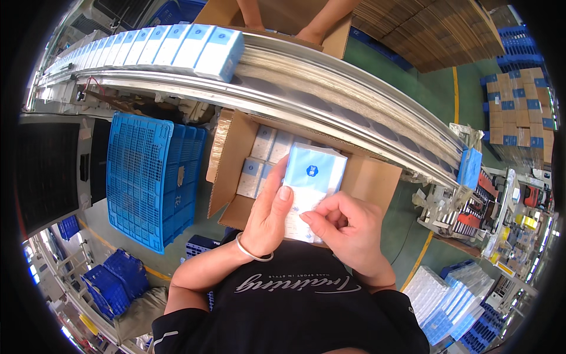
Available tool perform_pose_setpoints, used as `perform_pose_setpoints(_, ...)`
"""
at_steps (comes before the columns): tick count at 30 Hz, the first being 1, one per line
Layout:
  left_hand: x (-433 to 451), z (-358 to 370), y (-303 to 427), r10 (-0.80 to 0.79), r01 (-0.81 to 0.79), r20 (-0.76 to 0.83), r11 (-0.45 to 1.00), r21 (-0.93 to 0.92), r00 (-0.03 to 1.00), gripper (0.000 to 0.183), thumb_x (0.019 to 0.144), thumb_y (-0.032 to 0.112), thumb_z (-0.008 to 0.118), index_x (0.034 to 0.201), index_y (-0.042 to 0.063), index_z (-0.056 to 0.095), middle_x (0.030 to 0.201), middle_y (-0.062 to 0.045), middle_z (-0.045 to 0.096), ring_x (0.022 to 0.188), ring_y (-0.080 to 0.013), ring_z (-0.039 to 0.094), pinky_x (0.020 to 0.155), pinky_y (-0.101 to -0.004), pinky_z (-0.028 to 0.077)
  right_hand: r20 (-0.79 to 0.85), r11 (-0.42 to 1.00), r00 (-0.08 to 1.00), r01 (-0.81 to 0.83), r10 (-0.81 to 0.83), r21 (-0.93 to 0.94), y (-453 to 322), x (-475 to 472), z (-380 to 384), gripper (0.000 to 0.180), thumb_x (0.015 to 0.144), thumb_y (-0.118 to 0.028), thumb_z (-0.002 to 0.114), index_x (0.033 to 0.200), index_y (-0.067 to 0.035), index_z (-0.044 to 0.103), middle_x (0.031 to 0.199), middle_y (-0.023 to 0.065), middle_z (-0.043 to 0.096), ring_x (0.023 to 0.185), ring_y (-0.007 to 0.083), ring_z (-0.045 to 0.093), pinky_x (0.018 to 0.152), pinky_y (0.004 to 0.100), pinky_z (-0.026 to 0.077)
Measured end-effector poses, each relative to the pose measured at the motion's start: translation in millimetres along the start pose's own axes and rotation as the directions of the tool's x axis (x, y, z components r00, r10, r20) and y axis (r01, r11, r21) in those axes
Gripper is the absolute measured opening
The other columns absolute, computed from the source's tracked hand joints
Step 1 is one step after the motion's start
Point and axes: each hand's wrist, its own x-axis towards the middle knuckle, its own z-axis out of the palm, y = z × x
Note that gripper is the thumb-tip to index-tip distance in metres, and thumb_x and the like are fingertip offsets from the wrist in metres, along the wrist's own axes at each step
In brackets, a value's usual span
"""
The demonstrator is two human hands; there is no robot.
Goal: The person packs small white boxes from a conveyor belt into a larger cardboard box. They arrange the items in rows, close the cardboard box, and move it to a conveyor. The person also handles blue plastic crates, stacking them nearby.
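Observation:
A blue-and-white plastic-wrapped pack (315,177) is held upright in front of my chest, over the near edge of an open cardboard box (371,177). My left hand (269,208), with a bangle at its wrist, supports the pack along its left side, thumb on the front. On the lower right of the pack, the thumb and bent fingers of my right hand (345,225) pinch at the wrapper. Similar packs (265,144) stand in rows in the box's left part; the held pack hides some of them.
Beyond the box runs a conveyor (353,95) with a long row of packs (219,53) at its left. Another person's hands (309,35) reach into a carton across it. Blue plastic crates (137,177) stand left; machinery (468,203) is at the conveyor's right end.

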Motion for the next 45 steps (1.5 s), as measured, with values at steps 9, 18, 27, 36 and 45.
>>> perform_pose_setpoints(9, 4.1, -4.7, 5.2, 0.035, -0.035, -0.001, 0.999, -0.025, 0.999, 0.063, 0.101, 0.041, 0.030, 0.144, -0.004, 0.019, 0.132, -0.018, 0.047, 0.119, -0.0239, 0.051, 0.100, -0.0342, 0.040, 0.007, 1.000, 1.000, 0.025, -0.025, 0.004, -6.0, 5.1, 3.8, 0.018, 0.077, -0.011, 0.077, 0.074, -0.006, 0.060, 0.058, 0.0017, 0.058, 0.046, 0.0086, 0.053, 0.044, 0.0237, 0.039)
perform_pose_setpoints(18, 0.0, -19.1, 3.8, 0.008, -0.004, -0.050, 0.996, 0.087, 0.999, 0.059, 0.101, 0.039, 0.027, 0.142, -0.004, 0.025, 0.129, -0.018, 0.050, 0.115, -0.0239, 0.053, 0.098, -0.0338, 0.040, -0.018, 1.000, 1.000, 0.011, -0.011, 0.024, -10.1, 15.5, 16.1, 0.016, 0.076, -0.007, 0.077, 0.076, -0.005, 0.062, 0.060, 0.0023, 0.060, 0.049, 0.0064, 0.055, 0.045, 0.0218, 0.040)
perform_pose_setpoints(27, -5.3, -48.7, 20.6, 0.399, -0.408, -0.248, 0.913, 0.017, 0.883, 0.068, 0.100, 0.037, 0.034, 0.148, -0.003, 0.008, 0.151, -0.019, 0.017, 0.141, -0.0267, 0.018, 0.113, -0.0330, 0.015, -0.021, 0.980, 0.984, 0.180, -0.179, 0.082, 22.6, 7.6, 64.0, 0.075, 0.083, -0.028, 0.065, 0.140, 0.006, 0.030, 0.131, 0.0176, 0.045, 0.117, 0.0283, 0.049, 0.097, 0.0389, 0.040)
perform_pose_setpoints(36, -126.3, -145.4, 13.4, 0.432, -0.447, -0.608, 0.884, 0.138, 0.667, 0.088, 0.090, 0.025, 0.059, 0.148, -0.001, -0.001, 0.150, -0.023, 0.019, 0.140, -0.0328, 0.022, 0.113, -0.0372, 0.019, 0.489, 0.880, 0.757, 0.473, -0.433, 0.047, -61.3, 15.0, 200.5, 0.064, 0.091, -0.027, 0.062, 0.137, 0.006, 0.032, 0.127, 0.0243, 0.048, 0.115, 0.0343, 0.051, 0.097, 0.0389, 0.039)
perform_pose_setpoints(45, -294.9, -252.1, 7.7, 0.748, -0.035, -0.590, 0.627, 0.778, 0.304, 0.106, 0.072, 0.023, 0.079, 0.148, 0.001, 0.010, 0.146, -0.023, 0.025, 0.137, -0.0373, 0.027, 0.113, -0.0431, 0.019, 0.866, 0.922, 0.424, 0.376, -0.264, 0.096, -116.6, -23.0, 295.9, 0.057, 0.089, -0.023, 0.062, 0.138, -0.004, 0.040, 0.129, 0.0204, 0.049, 0.107, 0.0283, 0.055, 0.086, 0.0371, 0.049)
